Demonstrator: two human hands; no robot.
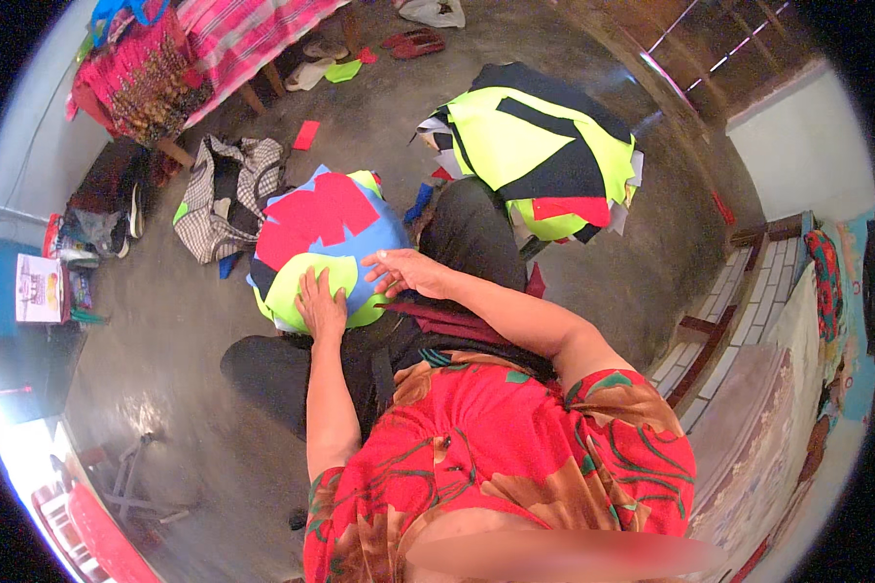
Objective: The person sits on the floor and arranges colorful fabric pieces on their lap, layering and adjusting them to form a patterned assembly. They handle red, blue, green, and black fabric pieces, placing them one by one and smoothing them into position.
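In front of my crossed legs sits a rounded pile of cut cloth pieces. A neon yellow-green cloth piece [297,287] lies on its near side, with red cloth pieces [311,216] and blue cloth [384,236] beyond. Spread over the yellow-green piece, my left hand [323,309] rests with its fingers apart. My right hand [406,273] is at the right edge of the pile, beside the blue cloth. Its fingers are slightly bent and apart, and I see nothing held in them. Dark red cloth [457,323] lies across my lap.
A larger heap of neon yellow and black cloth [544,155] stands ahead to the right. A checked cloth bag [228,199] lies left of the pile. Loose scraps, including a red scrap [305,135], dot the floor. A bed with pink checked cloth [248,39] stands at far left.
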